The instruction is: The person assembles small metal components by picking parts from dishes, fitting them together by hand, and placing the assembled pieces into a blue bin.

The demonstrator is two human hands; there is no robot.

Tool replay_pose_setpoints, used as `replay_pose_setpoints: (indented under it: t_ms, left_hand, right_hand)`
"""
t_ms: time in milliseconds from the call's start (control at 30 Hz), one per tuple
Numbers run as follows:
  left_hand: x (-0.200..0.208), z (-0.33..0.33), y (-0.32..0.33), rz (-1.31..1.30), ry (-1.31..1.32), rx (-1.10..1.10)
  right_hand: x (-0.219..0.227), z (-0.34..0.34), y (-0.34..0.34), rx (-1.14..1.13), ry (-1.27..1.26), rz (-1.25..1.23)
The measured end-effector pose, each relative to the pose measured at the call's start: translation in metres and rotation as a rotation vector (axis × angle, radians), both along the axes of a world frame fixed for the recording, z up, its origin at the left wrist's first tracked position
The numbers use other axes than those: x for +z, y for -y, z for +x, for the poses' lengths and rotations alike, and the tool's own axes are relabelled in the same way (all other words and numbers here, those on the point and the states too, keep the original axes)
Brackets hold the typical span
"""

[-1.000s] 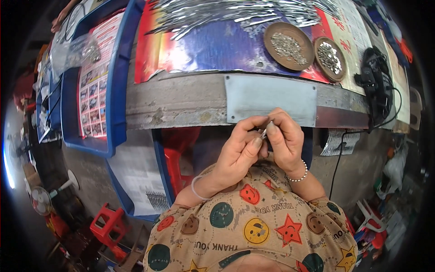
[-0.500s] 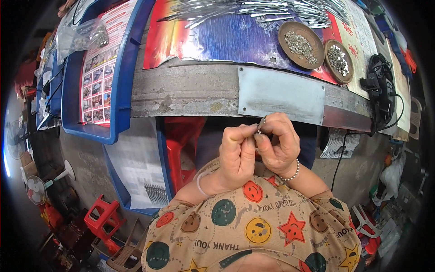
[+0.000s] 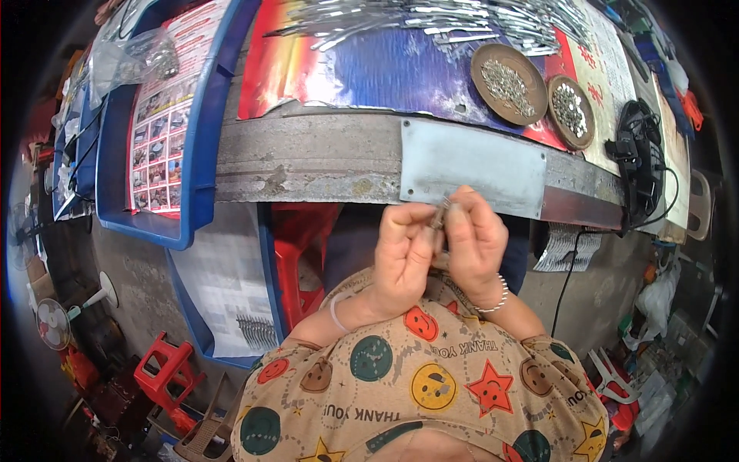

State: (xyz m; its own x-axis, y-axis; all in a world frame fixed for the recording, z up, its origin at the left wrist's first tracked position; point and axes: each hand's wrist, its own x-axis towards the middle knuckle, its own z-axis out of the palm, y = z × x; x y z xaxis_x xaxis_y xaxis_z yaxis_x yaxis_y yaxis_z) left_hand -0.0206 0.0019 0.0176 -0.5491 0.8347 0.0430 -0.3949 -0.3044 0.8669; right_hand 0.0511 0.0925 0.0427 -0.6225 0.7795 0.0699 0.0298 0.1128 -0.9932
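While the two hands are held close together at the near edge of the bench (image 3: 308, 158), a small metal piece (image 3: 441, 215) is pinched between them

By the left hand (image 3: 404, 250) and the right hand (image 3: 476, 242) the piece is gripped with closed thumbs and forefingers, just beside the near edge of the pale plate (image 3: 473, 158); since it is mostly covered and blurred, it cannot be told whether it is one part or two. It is judged to be light and stiff, rather slippery, and easily dropped. It is best held by its opposite ends, with the fingertips only and without hard squeezing. At the far right, small metal bits (image 3: 506, 86) are contained in a larger brown dish (image 3: 526, 65), beside a smaller brown dish (image 3: 579, 139), and long metal strips (image 3: 369, 23) are piled at the far side
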Motion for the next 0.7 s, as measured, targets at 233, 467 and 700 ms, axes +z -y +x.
replay_pose_setpoints:
  t_ms: [233,467,700]
  left_hand:
    - [-0.003,-0.007,0.022,-0.027,0.000,-0.151]
    - [0.010,-0.009,0.032,0.164,-0.272,0.080]
    - [-0.022,-0.034,0.101,-0.252,-0.463,0.159]
  right_hand:
    - [0.001,0.006,-0.001,0.147,0.060,0.372]
    - [-0.008,0.002,0.028,0.077,-0.070,0.442]
    - [-0.004,-0.023,0.017,0.487,-0.022,0.041]
